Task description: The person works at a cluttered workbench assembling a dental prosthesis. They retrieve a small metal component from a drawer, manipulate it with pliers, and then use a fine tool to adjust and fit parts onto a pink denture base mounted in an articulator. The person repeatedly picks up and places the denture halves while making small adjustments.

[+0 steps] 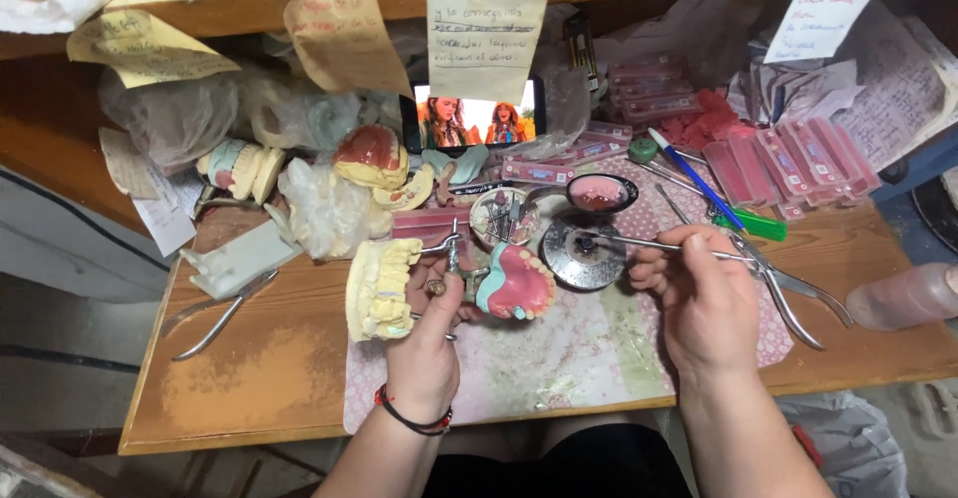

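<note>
currently the pink denture (517,286) on its hinged metal frame is sitting mid-bench, the left hand (429,343) clasping that frame. the right hand (704,293) is pinching a thin metal tool (639,245) over the round burner (584,250), seemingly warming its tip; carrying it back demands steadiness.

Cluttered wooden bench (269,358), patterned mat (559,358)

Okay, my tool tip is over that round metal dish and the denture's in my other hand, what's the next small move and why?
Probably carry the thin metal instrument in the right hand leftward to the pink denture. Its tip sits at the round metal dish, while the left hand holds the hinged mount with the denture's teeth facing up, just beside the dish.
</note>
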